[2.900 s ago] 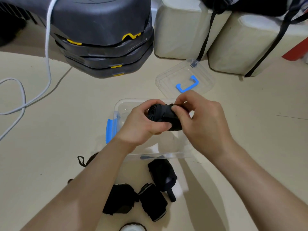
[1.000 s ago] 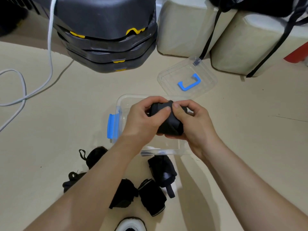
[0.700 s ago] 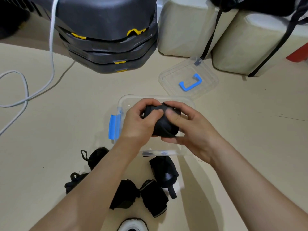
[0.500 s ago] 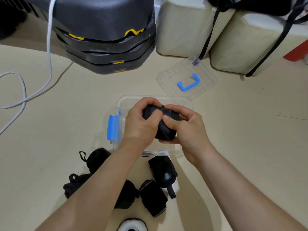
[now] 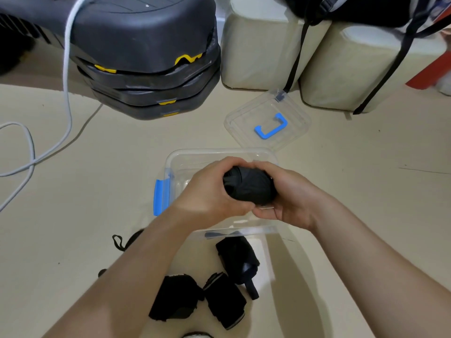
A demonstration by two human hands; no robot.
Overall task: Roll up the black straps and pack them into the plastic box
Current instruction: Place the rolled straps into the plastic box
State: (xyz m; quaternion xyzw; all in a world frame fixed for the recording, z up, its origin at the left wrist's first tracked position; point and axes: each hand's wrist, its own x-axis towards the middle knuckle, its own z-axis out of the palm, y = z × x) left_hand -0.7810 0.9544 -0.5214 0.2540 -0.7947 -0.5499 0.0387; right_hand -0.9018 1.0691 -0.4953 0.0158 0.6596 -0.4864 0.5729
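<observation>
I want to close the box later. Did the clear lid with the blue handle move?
No. The clear lid sits where it was, far corner at the hanging strap's tip, beside the beige blocks.

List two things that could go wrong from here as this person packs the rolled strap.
The rolled strap is held only by the grip of the left hand and right hand above the plastic box; easing off could let it unroll. One roll on the floor shows a loose tail, so it may unwind when lifted.

The rolled strap (image 5: 249,189) is matt black cloth, the box (image 5: 185,159) clear glossy plastic, the floor (image 5: 97,191) smooth and matt.
</observation>
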